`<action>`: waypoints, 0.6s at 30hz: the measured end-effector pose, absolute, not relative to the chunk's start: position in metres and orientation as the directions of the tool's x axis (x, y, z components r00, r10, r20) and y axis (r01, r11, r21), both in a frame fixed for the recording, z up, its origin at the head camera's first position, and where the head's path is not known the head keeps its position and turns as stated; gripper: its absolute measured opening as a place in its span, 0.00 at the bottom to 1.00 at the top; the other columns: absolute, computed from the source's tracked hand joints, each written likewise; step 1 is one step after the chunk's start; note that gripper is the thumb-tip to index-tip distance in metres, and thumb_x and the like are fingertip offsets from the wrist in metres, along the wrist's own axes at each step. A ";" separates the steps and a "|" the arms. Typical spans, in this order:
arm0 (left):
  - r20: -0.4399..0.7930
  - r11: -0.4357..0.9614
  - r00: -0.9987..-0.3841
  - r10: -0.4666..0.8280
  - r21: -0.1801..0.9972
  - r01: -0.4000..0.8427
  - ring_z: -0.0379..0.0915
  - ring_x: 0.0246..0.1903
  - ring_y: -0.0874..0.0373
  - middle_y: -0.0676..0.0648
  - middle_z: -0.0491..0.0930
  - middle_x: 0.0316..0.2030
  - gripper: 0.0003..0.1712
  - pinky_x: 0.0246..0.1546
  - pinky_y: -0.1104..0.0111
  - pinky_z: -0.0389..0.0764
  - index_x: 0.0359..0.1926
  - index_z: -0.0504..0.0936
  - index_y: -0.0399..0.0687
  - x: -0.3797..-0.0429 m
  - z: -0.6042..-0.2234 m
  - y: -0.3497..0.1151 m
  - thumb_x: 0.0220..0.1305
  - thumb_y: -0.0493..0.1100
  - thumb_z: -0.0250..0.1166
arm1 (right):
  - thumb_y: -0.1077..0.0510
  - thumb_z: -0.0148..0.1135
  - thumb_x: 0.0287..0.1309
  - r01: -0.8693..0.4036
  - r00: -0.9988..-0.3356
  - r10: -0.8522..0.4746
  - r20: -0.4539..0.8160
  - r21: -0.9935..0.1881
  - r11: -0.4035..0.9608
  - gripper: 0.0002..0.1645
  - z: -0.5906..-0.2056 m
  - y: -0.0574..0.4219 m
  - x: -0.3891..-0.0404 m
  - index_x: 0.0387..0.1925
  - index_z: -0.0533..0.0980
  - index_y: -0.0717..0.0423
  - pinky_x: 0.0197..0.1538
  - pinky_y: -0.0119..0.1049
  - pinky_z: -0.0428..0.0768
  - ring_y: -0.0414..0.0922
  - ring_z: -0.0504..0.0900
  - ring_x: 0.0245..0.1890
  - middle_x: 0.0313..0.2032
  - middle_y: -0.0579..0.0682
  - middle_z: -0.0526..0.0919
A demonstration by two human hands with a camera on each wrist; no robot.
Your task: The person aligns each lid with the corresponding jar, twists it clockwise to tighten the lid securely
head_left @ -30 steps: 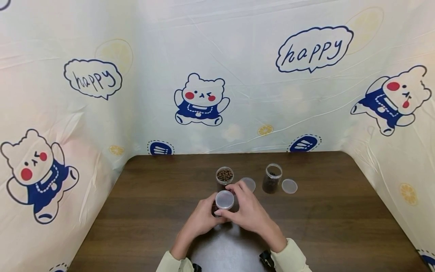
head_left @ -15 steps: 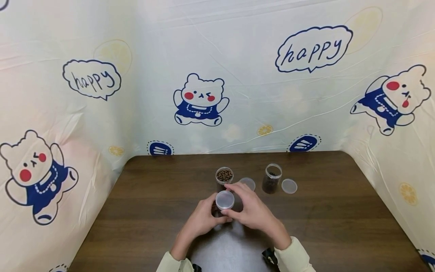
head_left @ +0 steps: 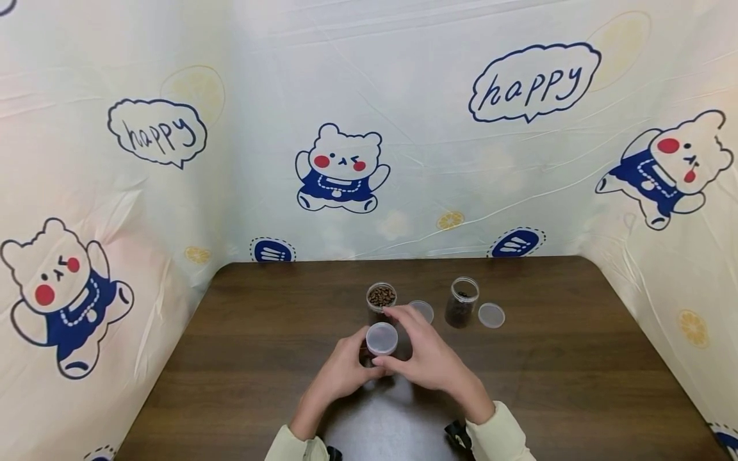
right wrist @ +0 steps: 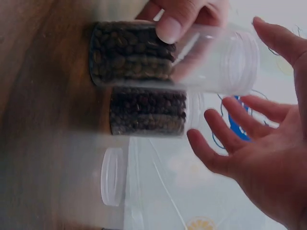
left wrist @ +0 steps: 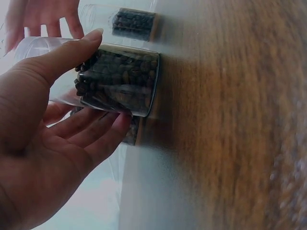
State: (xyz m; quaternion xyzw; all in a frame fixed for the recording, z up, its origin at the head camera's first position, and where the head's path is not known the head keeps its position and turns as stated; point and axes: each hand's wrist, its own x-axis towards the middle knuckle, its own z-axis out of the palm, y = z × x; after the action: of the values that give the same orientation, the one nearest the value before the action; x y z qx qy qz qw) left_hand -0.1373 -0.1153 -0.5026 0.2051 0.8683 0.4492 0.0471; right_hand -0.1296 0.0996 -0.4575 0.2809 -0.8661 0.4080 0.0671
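My left hand [head_left: 344,369] grips a clear jar [left wrist: 120,79] partly filled with dark coffee beans, its thumb on one side and fingers round the other. The jar stands upright on the table, capped by a translucent lid [head_left: 382,338]. Around that lid my right hand [head_left: 425,358] is spread; in the right wrist view its thumb and fingers stand slightly apart from the lid. Just behind the gripped jar is an uncapped jar of brown coffee beans [head_left: 382,296], partly hidden by the right hand.
Farther right stands another uncapped jar [head_left: 460,307] with dark contents. One loose lid [head_left: 491,315] lies beside it; another loose lid [head_left: 422,312] lies between the two uncapped jars, partly covered by the right hand. A printed cloth [head_left: 415,160] surrounds the wooden table [head_left: 277,320].
The right hand's thumb and fingers have shifted a little around the lid and now stand wider apart. The left hand and the jars stay where they were.
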 end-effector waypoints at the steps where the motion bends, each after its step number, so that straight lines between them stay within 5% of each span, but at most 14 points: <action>1: 0.103 0.509 -0.911 0.400 0.801 0.314 0.83 0.47 0.61 0.52 0.88 0.48 0.33 0.49 0.65 0.85 0.60 0.79 0.51 -0.137 -0.502 -0.115 0.55 0.48 0.83 | 0.46 0.81 0.56 -0.554 -0.824 -0.446 0.349 -0.663 0.504 0.48 -0.457 0.101 -0.130 0.73 0.70 0.54 0.66 0.50 0.80 0.48 0.77 0.66 0.66 0.49 0.77; 8: 0.073 0.481 -0.908 0.412 0.829 0.285 0.85 0.50 0.59 0.51 0.86 0.52 0.35 0.52 0.63 0.87 0.63 0.78 0.52 -0.138 -0.501 -0.115 0.57 0.52 0.82 | 0.51 0.79 0.59 -0.577 -0.805 -0.483 0.345 -0.642 0.504 0.42 -0.458 0.103 -0.133 0.72 0.73 0.50 0.64 0.47 0.82 0.43 0.80 0.62 0.62 0.47 0.82; 18: 0.100 0.533 -0.914 0.394 0.785 0.315 0.84 0.50 0.58 0.51 0.88 0.50 0.34 0.52 0.65 0.85 0.60 0.79 0.49 -0.136 -0.499 -0.114 0.54 0.43 0.83 | 0.46 0.78 0.59 -0.548 -0.831 -0.437 0.343 -0.634 0.545 0.38 -0.464 0.094 -0.130 0.67 0.76 0.52 0.57 0.41 0.84 0.41 0.81 0.56 0.58 0.46 0.78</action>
State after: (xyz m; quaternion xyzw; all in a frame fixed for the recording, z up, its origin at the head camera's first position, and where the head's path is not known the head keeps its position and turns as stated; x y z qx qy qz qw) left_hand -0.1356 -0.1137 -0.4993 0.2027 0.8743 0.4388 0.0447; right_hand -0.1298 0.0936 -0.4635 0.2813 -0.8761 0.3849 0.0723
